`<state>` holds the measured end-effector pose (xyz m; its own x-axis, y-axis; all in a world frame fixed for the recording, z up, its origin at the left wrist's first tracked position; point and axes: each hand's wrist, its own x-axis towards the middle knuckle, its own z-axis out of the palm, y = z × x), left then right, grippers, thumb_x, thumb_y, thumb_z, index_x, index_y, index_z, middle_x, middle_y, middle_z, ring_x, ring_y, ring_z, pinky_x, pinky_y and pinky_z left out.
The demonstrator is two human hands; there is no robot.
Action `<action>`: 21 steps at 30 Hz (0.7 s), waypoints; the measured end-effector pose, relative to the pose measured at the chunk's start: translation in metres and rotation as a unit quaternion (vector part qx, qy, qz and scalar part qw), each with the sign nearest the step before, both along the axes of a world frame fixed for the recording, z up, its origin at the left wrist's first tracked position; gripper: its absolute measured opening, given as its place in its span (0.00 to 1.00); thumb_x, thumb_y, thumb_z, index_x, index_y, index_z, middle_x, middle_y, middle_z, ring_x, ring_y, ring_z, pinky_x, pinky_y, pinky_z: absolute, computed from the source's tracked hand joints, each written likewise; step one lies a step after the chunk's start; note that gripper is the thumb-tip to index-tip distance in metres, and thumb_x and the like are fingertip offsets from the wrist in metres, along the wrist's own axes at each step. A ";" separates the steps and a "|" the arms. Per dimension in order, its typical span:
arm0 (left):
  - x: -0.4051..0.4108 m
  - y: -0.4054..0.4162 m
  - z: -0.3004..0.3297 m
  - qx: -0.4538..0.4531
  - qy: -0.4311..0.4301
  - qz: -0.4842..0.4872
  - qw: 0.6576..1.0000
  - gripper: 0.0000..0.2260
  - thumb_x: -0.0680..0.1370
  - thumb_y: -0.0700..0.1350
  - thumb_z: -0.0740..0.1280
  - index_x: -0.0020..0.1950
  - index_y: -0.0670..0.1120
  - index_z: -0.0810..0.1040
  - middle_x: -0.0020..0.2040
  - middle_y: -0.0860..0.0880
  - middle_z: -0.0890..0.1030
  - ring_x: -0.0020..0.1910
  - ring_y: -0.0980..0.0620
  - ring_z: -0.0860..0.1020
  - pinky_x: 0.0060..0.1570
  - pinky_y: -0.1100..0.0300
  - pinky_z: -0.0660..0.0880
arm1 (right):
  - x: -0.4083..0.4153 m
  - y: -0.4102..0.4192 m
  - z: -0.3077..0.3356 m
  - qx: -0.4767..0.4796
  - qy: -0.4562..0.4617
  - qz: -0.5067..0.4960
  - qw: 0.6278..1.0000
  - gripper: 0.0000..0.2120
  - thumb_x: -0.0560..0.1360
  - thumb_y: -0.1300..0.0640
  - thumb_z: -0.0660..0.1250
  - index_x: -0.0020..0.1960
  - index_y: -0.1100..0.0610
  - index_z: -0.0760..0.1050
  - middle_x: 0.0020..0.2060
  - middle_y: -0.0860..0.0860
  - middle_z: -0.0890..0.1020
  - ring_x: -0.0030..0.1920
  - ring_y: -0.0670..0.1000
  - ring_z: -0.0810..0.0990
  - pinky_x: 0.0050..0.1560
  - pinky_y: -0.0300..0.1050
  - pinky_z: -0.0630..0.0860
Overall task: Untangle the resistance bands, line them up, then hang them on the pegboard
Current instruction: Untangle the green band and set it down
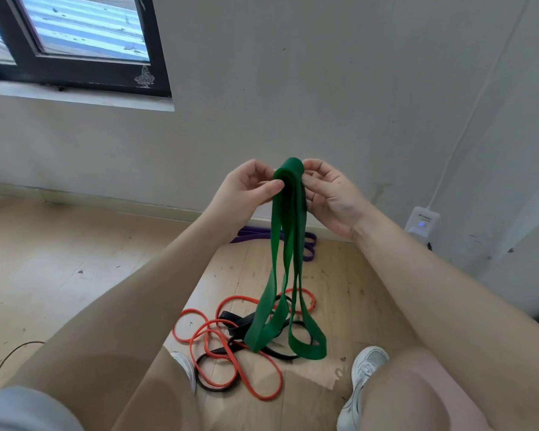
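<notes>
Both hands are raised in front of the wall, the left hand [246, 186] and the right hand [330, 194] each pinching the folded top of the green resistance band [288, 231] between thumb and curled fingers. Its loops hang down, their lower ends over a tangle on the wooden floor [59, 275] of a red band [212, 346] and a black band [240, 325]. A purple band [308, 244] lies near the baseboard beyond.
</notes>
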<state>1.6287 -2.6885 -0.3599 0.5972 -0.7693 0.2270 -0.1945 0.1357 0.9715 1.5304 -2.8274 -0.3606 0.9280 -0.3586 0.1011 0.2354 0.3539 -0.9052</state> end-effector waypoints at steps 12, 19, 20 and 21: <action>0.000 -0.003 0.002 0.049 -0.165 0.044 0.984 0.06 0.74 0.41 0.70 0.43 0.49 0.73 0.45 0.47 0.82 0.44 0.49 0.82 0.48 0.53 0.80 | -0.011 0.007 -0.004 -0.272 0.090 -0.138 0.948 0.07 0.78 0.65 0.60 0.49 0.55 0.73 0.43 0.51 0.80 0.48 0.50 0.79 0.55 0.49 0.77; 0.004 0.001 0.009 0.079 -0.278 0.029 0.957 0.06 0.75 0.43 0.67 0.51 0.51 0.76 0.47 0.53 0.80 0.47 0.59 0.77 0.49 0.67 0.74 | -0.017 0.006 -0.002 -0.455 0.115 -0.130 0.873 0.11 0.72 0.57 0.71 0.51 0.55 0.72 0.45 0.47 0.80 0.49 0.46 0.79 0.55 0.45 0.76; 0.004 0.001 0.010 0.085 -0.296 0.030 0.951 0.06 0.76 0.43 0.67 0.51 0.51 0.76 0.47 0.53 0.80 0.46 0.60 0.77 0.47 0.71 0.72 | -0.017 0.006 -0.002 -0.479 0.115 -0.127 0.861 0.11 0.72 0.57 0.71 0.51 0.54 0.72 0.45 0.45 0.80 0.49 0.43 0.78 0.56 0.45 0.75; 0.005 0.002 0.010 0.092 -0.316 0.032 0.944 0.06 0.75 0.43 0.67 0.51 0.51 0.77 0.47 0.53 0.80 0.45 0.60 0.77 0.45 0.74 0.70 | -0.018 0.006 -0.001 -0.498 0.115 -0.121 0.851 0.10 0.73 0.58 0.70 0.51 0.54 0.71 0.44 0.43 0.79 0.48 0.41 0.77 0.58 0.45 0.74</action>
<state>1.6337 -2.6865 -0.3499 0.4339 -0.7976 0.4191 -0.7446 -0.0557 0.6651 1.5125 -2.8217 -0.3613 0.8759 -0.3845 0.2916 -0.0319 -0.6491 -0.7600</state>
